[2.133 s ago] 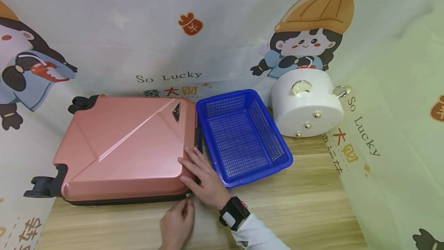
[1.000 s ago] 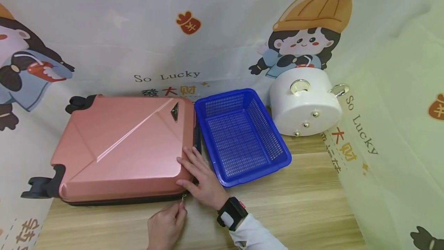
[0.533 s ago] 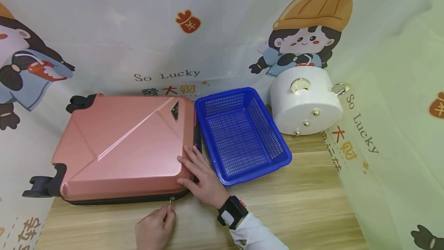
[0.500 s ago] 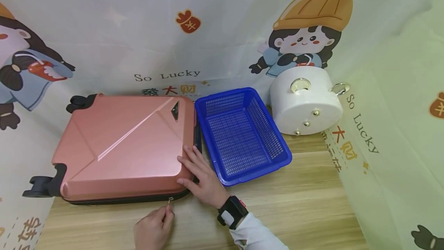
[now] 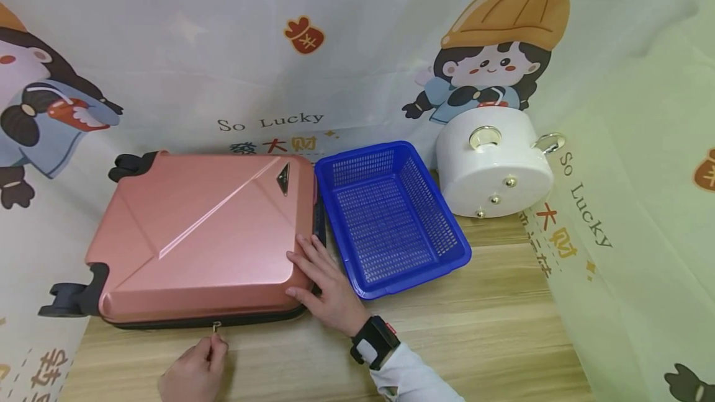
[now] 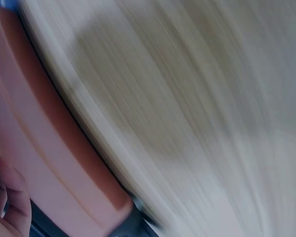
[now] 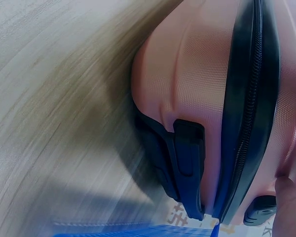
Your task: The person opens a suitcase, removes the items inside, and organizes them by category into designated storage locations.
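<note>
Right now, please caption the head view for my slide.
Left hand pinches a zipper pull; right hand rests on the pink suitcase beside a blue basket.

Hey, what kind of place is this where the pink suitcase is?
Maybe a small corner set up for filming, though I can't be sure. A cartoon-printed backdrop surrounds a wood-grain surface, where the pink hard-shell suitcase lies beside a blue plastic basket.

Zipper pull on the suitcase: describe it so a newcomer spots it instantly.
Find the pink suitcase lying flat, then the black band along its near edge. There the left hand pinches the zipper pull: small, metallic and shiny against that dark band.
</note>
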`<state>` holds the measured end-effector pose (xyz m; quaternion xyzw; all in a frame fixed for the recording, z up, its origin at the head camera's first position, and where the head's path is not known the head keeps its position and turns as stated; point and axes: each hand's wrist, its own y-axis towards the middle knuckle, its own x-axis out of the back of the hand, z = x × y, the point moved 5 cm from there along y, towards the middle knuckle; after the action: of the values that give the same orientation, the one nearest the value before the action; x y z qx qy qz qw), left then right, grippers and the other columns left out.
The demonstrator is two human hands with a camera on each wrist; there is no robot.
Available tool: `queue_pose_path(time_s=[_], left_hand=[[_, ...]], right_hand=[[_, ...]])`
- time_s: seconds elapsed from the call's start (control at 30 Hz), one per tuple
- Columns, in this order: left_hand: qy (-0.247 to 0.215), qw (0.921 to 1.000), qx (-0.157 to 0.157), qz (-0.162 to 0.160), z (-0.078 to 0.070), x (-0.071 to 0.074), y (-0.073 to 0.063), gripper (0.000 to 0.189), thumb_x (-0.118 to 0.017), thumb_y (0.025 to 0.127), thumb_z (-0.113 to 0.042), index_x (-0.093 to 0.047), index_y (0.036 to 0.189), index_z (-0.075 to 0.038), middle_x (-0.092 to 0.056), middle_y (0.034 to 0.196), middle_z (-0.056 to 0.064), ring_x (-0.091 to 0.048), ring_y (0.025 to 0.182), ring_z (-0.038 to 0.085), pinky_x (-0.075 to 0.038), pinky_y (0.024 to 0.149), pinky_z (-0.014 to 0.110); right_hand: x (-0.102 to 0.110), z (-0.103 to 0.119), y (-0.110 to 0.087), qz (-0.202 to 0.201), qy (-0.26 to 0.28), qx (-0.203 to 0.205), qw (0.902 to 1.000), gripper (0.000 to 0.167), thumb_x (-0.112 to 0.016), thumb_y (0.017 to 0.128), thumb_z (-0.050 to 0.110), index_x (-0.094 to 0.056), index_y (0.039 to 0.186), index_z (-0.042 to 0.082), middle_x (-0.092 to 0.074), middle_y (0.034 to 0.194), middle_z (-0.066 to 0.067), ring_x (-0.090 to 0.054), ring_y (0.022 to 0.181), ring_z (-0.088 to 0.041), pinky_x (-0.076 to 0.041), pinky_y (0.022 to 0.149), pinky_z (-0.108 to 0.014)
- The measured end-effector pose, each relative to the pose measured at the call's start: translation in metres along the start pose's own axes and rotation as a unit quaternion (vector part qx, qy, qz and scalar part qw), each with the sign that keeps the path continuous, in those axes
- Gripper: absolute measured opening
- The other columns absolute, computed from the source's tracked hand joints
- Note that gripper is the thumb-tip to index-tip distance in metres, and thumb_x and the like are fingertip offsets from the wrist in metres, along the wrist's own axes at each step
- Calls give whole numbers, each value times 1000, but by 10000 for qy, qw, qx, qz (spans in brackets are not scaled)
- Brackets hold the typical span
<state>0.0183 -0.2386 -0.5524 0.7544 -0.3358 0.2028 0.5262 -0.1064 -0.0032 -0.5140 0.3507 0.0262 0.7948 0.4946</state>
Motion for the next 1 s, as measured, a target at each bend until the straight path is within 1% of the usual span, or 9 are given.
queue_pose_path(time_s=[0.17,0.27,0.37,0.43,0.5,0.6,0.73,0.87,1.0], left_hand=[[195,9966,769,229,34,11,1,43,-54,92,-21,-36,53,-21,-37,44,-1,-18,43,2,-15,37,32],[408,9858,1491,656,53,17,2,43,-55,95,-21,-42,54,-18,-41,46,2,-25,41,11,-17,39,34],[642,9613,2395,1198,68,24,6,43,-51,101,-24,-53,60,-13,-48,48,4,-32,41,17,-21,42,35],[829,9397,2924,1566,79,28,8,44,-47,104,-28,-56,65,-10,-51,51,4,-35,42,18,-24,45,36],[1006,9227,3286,1746,88,31,10,45,-44,106,-30,-56,69,-8,-51,53,5,-38,43,19,-25,47,36],[1175,9085,3559,1847,96,37,11,46,-41,107,-33,-54,71,-7,-48,54,5,-38,47,22,-25,50,37],[1177,9146,3438,1775,96,41,13,45,-43,105,-31,-58,70,-7,-46,53,4,-36,47,22,-24,49,37],[1017,9290,2995,1922,84,36,12,43,-45,103,-29,-56,65,-12,-44,52,2,-34,46,21,-24,47,38],[490,9546,2449,1623,67,26,6,40,-48,100,-25,-57,63,-15,-48,50,3,-38,43,21,-26,43,38]], right_hand=[[-1,0,0,-123,-20,139,9998,64,-77,94,21,-53,152,11,-27,171,-7,-19,158,-33,-24,123,-56],[-2,2,-1,-244,-226,336,9989,79,-87,83,26,-52,153,12,-29,169,-10,-23,157,-36,-28,121,-59],[-4,5,-1,-351,-517,498,9968,95,-95,71,30,-50,154,12,-31,168,-12,-26,156,-38,-31,120,-59],[-5,5,-1,-367,-587,520,9962,98,-96,69,31,-50,154,12,-32,168,-12,-26,156,-38,-31,120,-56],[-6,5,-1,-316,-616,513,9963,97,-95,71,31,-49,154,12,-31,169,-12,-25,156,-37,-31,120,-56],[-6,5,0,-196,-554,563,9967,95,-94,74,29,-48,155,11,-29,169,-13,-24,156,-37,-31,120,-56],[1,1,5,-59,-457,682,9966,93,-91,77,25,-46,156,8,-27,169,-17,-23,156,-40,-33,120,-53],[12,-10,12,-34,-378,525,9979,87,-87,82,20,-45,156,4,-28,169,-17,-27,155,-39,-32,121,-47],[21,-20,23,-326,-487,130,9982,73,-79,90,15,-47,153,-2,-35,165,-21,-35,151,-38,-35,119,-46]])
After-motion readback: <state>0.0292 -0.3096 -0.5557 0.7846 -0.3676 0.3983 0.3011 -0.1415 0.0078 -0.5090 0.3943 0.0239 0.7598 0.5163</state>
